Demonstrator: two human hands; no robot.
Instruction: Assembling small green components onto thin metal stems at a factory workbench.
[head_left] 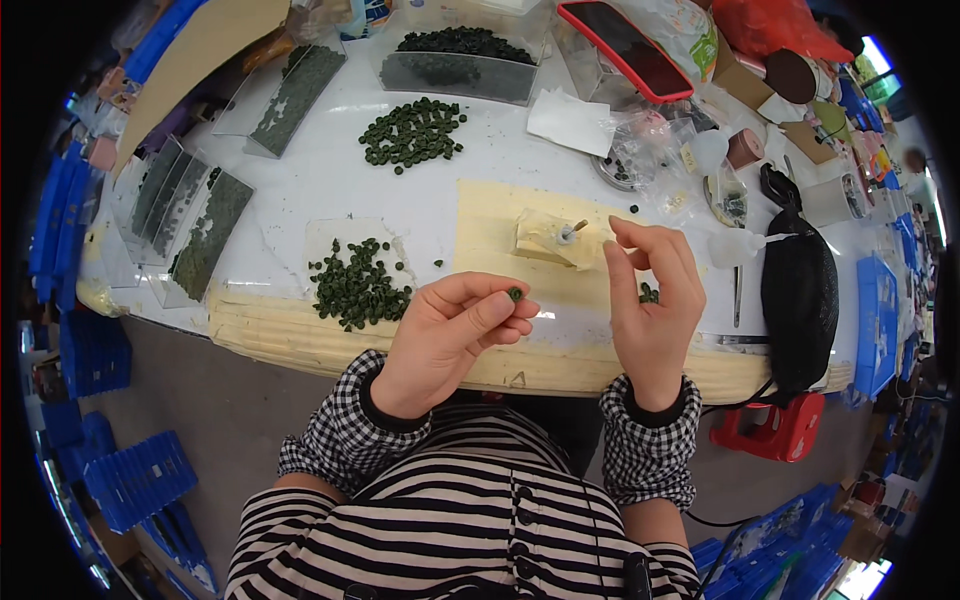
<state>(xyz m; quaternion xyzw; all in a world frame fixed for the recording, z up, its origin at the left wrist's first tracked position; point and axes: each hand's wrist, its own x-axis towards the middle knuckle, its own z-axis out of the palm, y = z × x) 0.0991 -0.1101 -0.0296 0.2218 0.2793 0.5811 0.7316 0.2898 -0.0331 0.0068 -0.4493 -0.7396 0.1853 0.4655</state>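
My left hand (447, 335) pinches a small dark green ring-shaped piece (515, 294) between thumb and fingertips, above the table's near edge. Just right of a tape-wrapped block (545, 240), my right hand (660, 290) is raised. Its thumb and index fingertip stand slightly apart, and I see nothing between them. From the block sticks up a short pin (573, 231) with a greyish collar. A heap of similar dark green pieces (358, 285) lies left of my left hand. A few more green pieces (649, 294) show partly behind my right hand.
Another green pile (412, 132) lies farther back, near clear bins (455, 75) of dark pieces. A red-cased phone (630, 50) leans at the back. At the right are tweezers (738, 297), a squeeze bottle (735, 247) and a black pouch (800, 300). A red stool (770, 428) stands below.
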